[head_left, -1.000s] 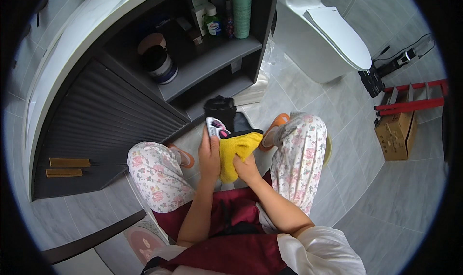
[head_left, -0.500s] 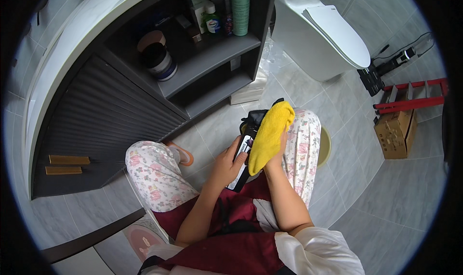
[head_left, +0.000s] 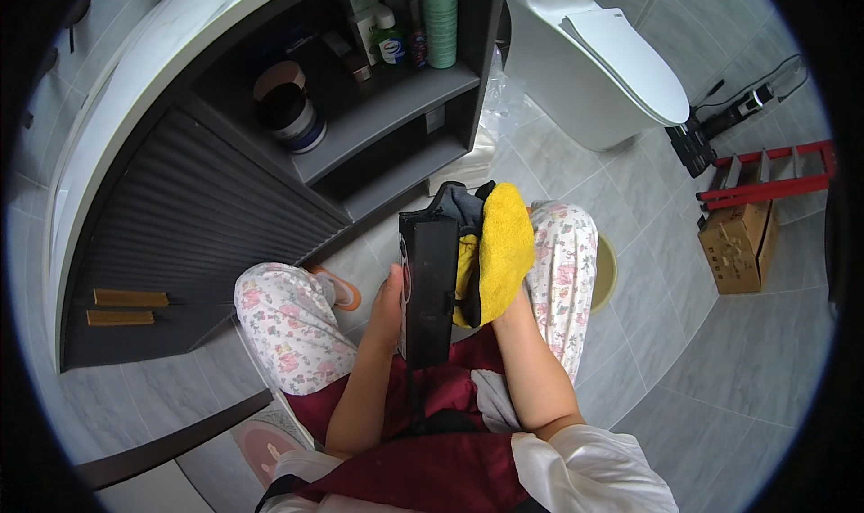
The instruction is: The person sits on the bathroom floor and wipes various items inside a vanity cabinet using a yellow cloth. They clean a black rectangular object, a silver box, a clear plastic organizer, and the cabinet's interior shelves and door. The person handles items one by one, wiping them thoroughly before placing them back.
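A black box-shaped case (head_left: 430,283) stands tilted up in front of my lap, its dark narrow side turned toward me. My left hand (head_left: 389,304) grips it from the left, palm and thumb against its labelled face, with the other fingers mostly hidden. On the right, a fluffy yellow cloth (head_left: 507,252) with a dark grey reverse side (head_left: 461,207) hangs over my right hand (head_left: 517,308). That hand holds the cloth close beside the case. Its fingers are covered, so their exact grip is hidden.
A dark cabinet (head_left: 207,234) with open shelves of bottles and jars curves along the left. Ahead stands a white toilet (head_left: 585,81). To the right are a cardboard box (head_left: 740,247), a red folding ladder (head_left: 774,189) and a yellowish bucket (head_left: 606,274) beside my knee.
The case has turned, so its dark side now shows instead of the labelled face. The cloth has shifted slightly left and opened, showing its grey reverse. My left hand has moved left with the case.
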Motion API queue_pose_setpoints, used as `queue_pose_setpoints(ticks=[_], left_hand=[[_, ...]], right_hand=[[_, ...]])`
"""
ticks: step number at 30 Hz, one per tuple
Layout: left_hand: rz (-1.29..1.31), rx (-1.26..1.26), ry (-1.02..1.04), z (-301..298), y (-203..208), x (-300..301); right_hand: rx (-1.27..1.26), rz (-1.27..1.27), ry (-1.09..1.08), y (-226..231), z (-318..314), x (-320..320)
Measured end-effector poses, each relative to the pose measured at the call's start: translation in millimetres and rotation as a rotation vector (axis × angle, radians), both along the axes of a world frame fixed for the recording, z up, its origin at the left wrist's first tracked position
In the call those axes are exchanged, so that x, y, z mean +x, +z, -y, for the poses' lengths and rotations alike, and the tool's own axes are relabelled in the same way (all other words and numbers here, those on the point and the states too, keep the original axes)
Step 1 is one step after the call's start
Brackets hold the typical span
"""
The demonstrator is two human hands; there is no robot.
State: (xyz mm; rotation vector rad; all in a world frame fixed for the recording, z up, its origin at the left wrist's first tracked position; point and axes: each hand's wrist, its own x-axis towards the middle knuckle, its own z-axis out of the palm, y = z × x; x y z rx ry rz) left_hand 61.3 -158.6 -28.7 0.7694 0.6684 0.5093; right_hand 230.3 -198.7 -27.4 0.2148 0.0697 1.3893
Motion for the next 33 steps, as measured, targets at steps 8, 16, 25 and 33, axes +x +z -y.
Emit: queue_pose_setpoints(ticks=[8,16,25,33], left_hand=[[-0.039,-0.031,0.010,4.0,8.0,11.3],[0.024,-0.083,0.067,1.3,1.5,11.8],[0.068,-0.149,0.192,-4.9,-2.2,14.7],[-0.089,0.048,0.208,-14.8,-15.1,6.0]], right_hand=[[-0.043,0.056,-0.024,-31.6,-3.4,-2.1],[0.040,0.184,-0.044,-48.6,-3.0,-0.7],[-0.250,0.619,0.060,0.3,7.0,-5.8],[-0.425,0.985,-0.007,11.6,7.1,-12.4]])
